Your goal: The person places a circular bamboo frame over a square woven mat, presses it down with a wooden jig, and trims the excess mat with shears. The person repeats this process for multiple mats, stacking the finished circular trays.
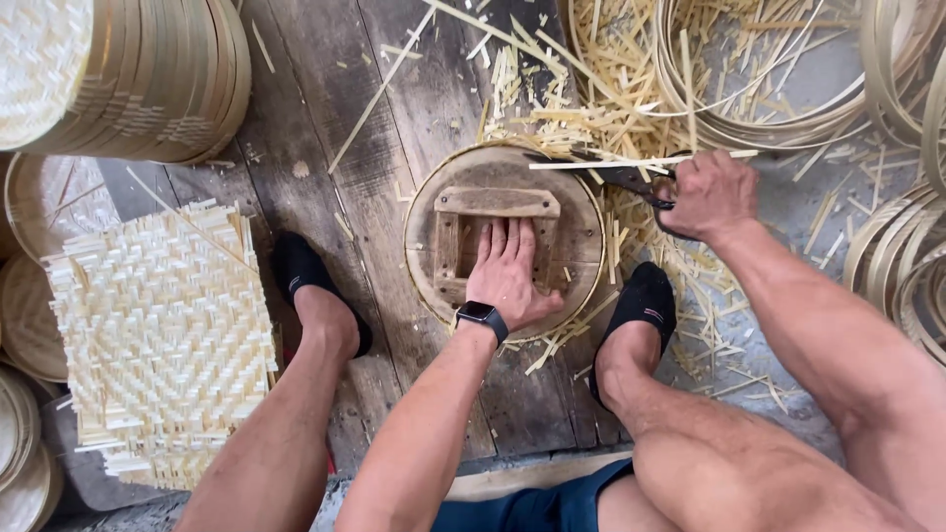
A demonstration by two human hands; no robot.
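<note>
The fingers (pixel 505 242) of the left hand (pixel 508 278) are lying flat and close together, pressing down inside the square wooden block frame (pixel 496 204) that is sitting on top of the round bamboo steamer ring (pixel 581 197). That ring is resting on the dark weathered floor planks (pixel 325 118), directly between the person's two black-socked feet, with the left hand covering its middle. A black smartwatch (pixel 482 317) is sitting on the left wrist. The right hand (pixel 711 193) is closing its fingers around the handles of dark metal scissors (pixel 631 179), whose blades are meeting a thin pale bamboo strip (pixel 611 163) that is crossing the ring's far edge. Beyond the ring, a heap of pale bamboo offcuts (pixel 611 89) is spreading over the floor. To the right, coiled bamboo hoops (pixel 902 256) are lying in loops. To the left, a square woven bamboo mat (pixel 163 335) is lying flat, and a stack of finished round steamer lids (pixel 148 79) is leaning behind it.
</note>
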